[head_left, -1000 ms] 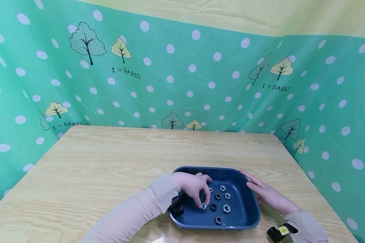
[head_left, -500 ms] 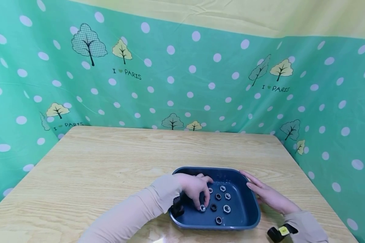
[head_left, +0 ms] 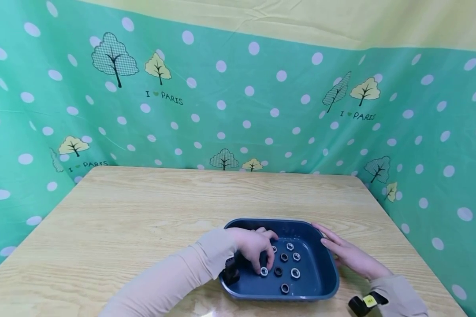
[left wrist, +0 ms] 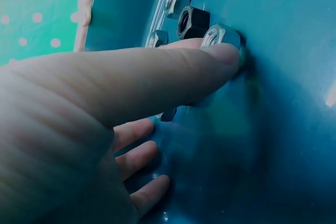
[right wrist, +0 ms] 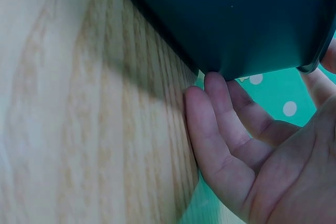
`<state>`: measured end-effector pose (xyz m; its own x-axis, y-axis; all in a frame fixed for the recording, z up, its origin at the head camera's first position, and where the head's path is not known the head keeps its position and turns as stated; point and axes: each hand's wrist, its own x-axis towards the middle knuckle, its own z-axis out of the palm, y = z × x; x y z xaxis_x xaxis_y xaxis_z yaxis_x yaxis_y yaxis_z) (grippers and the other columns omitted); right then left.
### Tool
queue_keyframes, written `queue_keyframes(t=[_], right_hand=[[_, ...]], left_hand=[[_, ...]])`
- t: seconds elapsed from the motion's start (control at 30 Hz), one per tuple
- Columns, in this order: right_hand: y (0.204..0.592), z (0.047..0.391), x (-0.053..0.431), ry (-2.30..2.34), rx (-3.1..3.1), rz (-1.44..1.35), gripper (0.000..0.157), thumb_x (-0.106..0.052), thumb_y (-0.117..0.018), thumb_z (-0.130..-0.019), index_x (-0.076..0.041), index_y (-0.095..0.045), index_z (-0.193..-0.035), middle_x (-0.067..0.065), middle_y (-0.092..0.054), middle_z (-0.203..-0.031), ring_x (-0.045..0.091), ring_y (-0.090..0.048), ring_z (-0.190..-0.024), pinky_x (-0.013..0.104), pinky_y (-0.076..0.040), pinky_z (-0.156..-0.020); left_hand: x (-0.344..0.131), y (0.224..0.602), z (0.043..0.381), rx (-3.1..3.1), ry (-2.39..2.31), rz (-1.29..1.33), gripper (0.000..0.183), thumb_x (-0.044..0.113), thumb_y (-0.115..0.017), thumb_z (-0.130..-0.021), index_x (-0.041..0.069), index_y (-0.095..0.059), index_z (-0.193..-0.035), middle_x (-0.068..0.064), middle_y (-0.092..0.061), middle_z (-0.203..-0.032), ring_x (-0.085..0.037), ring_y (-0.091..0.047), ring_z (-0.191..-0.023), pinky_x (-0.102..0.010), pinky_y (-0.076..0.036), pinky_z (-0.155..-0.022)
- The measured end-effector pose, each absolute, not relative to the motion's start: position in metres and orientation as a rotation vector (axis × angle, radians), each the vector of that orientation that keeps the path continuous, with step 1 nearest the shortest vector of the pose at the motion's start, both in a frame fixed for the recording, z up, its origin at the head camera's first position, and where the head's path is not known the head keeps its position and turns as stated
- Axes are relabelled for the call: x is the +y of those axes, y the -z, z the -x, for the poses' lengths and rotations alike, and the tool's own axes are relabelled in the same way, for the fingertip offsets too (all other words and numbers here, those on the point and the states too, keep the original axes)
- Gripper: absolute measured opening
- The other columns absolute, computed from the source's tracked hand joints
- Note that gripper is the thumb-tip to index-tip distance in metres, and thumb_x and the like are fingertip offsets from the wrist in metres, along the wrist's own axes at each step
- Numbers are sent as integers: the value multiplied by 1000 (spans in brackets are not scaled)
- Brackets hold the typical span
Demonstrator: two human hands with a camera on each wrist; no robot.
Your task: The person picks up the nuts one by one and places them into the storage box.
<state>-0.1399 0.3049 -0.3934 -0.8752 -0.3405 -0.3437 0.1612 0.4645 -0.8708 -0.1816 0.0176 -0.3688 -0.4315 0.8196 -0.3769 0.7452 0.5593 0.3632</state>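
Note:
A dark blue rectangular basin [head_left: 311, 281] stands on the table with several hex nuts spread over its floor. My left hand [head_left: 254, 245] reaches in over the left wall and pinches a silver hex nut [head_left: 264, 271] low in the basin. In the left wrist view the thumb lies across that nut [left wrist: 220, 36], and the other fingers hang spread below. A dark nut [head_left: 278, 271] lies just right of the held one. My right hand [head_left: 351, 256] holds the basin's right wall, thumb over the rim, fingers against the outside in the right wrist view.
Further nuts lie in the basin: a silver nut [head_left: 295, 273], a dark nut [head_left: 284, 257] and a nut near the front wall [head_left: 285, 288]. The wooden table [head_left: 162, 198] extends left and behind. A green dotted curtain [head_left: 222, 105] hangs behind the table and along both sides.
The left hand's pinched nut has shifted slightly toward the front left of the basin, then stayed there. My right hand and the basin keep their places.

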Motion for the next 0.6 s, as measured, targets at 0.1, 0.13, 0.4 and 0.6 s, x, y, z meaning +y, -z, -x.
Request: queue_keyframes(t=[0.1, 0.13, 0.4, 0.6], right_hand=[[394, 140, 305, 1404, 2241, 145, 62, -40, -35, -102, -17, -7, -153, 26, -3, -156, 54, -25, -134, 57, -48, -89], [395, 140, 305, 1405, 2238, 145, 62, -40, -35, -102, -17, -7, -153, 26, -3, -156, 54, -24, -134, 58, -48, -89], [394, 138, 303, 1396, 2235, 151, 61, -39, -34, -102, -17, -7, -153, 25, -2, -156, 55, -19, -136, 63, -41, -94], [394, 136, 299, 1341, 2305, 106, 60, -41, -36, -101, -20, -14, -153, 23, -7, -157, 54, -18, -137, 69, -34, -95]], left_hand=[[18, 369, 181, 2277, -195, -1256, 11, 22, -79, -76, 29, -71, -79, 2, -29, -149, -19, -24, -136, -39, -31, -107], [18, 369, 181, 2276, -195, -1258, 11, 22, -79, -76, 29, -71, -79, 2, -29, -149, -19, -24, -136, -39, -31, -107], [15, 369, 179, 2268, -209, -1265, 10, 23, -78, -77, 29, -70, -80, 2, -30, -149, -19, -25, -135, -39, -32, -107], [12, 371, 178, 2273, -224, -1274, 10, 24, -78, -77, 30, -71, -80, 2, -30, -149, -18, -26, -135, -39, -32, -107]])
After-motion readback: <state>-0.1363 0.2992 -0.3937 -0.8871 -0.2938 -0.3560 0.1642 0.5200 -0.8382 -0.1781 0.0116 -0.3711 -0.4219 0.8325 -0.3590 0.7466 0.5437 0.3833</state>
